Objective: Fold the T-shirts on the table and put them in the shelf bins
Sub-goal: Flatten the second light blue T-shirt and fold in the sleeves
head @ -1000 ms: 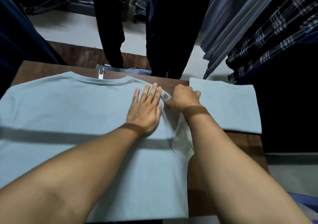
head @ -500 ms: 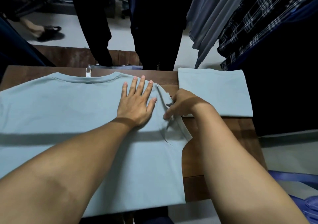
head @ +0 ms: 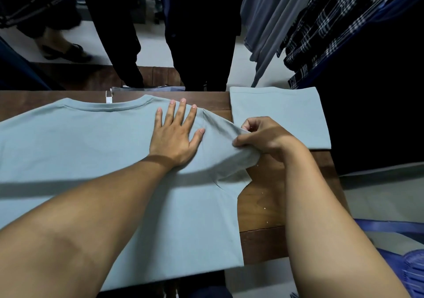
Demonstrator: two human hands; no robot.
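A pale blue-grey T-shirt point(head: 91, 155) lies spread flat on the brown wooden table point(head: 263, 206), collar at the far edge. My left hand point(head: 176, 135) presses flat on it near the right shoulder, fingers spread. My right hand point(head: 261, 137) pinches the shirt's right sleeve point(head: 229, 153) and holds it lifted off the table. A second T-shirt of the same colour point(head: 280, 114), folded into a rectangle, lies at the table's far right corner.
Dark garments point(head: 202, 34) and plaid shirts point(head: 332, 22) hang beyond the table. A person's sandalled foot point(head: 66, 51) stands on the floor at far left. A blue plastic basket point(head: 410, 270) sits at lower right. A white tag point(head: 108, 97) lies by the collar.
My right hand has drawn the sleeve out to the right and lifted it, unfolding it from the shirt's side. My left hand stays pressed on the shoulder. The camera view shifted slightly.
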